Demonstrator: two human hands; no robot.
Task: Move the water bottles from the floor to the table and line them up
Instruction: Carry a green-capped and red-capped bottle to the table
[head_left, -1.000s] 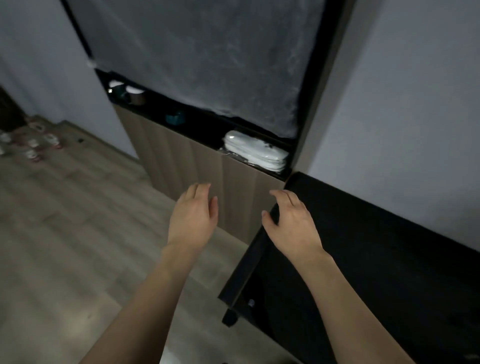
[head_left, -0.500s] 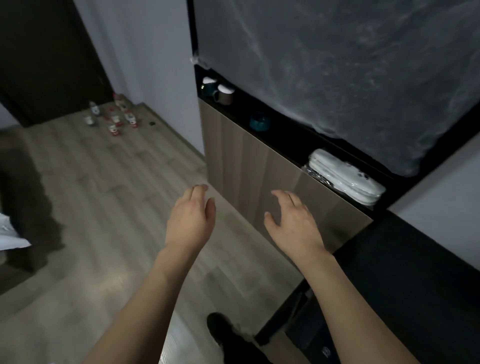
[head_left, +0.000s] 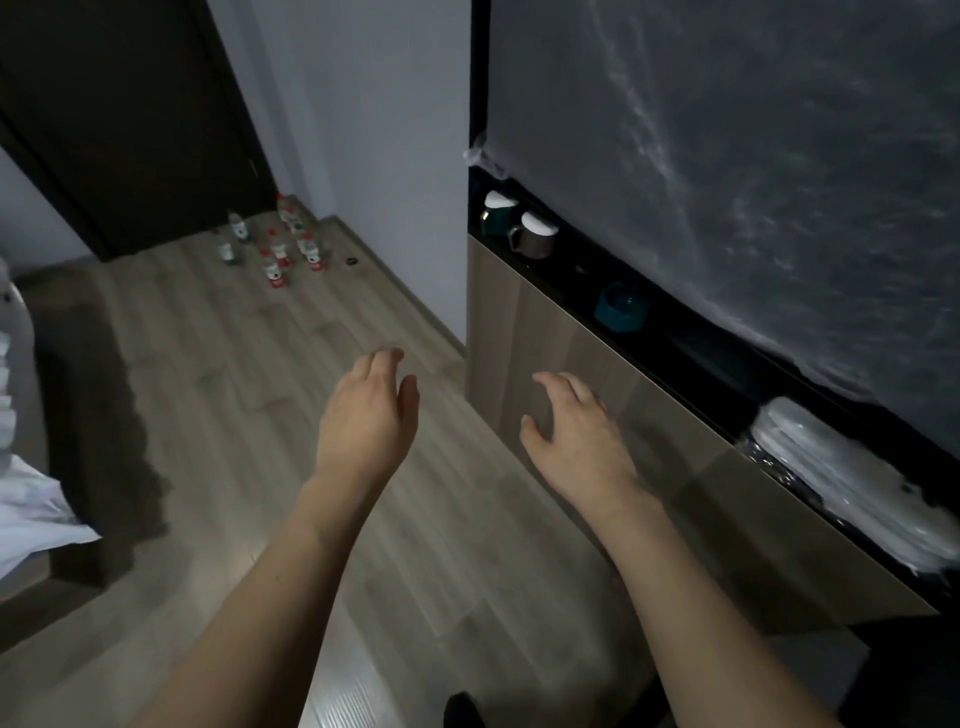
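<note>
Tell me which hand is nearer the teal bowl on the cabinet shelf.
Right. The right hand hangs open before the cabinet front, below-left of the teal bowl; the left hand is farther left, over the floor.

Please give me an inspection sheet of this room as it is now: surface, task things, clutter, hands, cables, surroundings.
Surface: wood floor; table not in view.
Job's things: water bottles stand clustered on the floor near the dark door, far from both hands.
Clutter: two mugs, a teal bowl and a white packet on the cabinet shelf; small dark ring on the floor.
Hands: left hand and right hand open, holding nothing.
Cables: nothing seen.
Surroundings: wood-front cabinet, white cloth at left.
</note>
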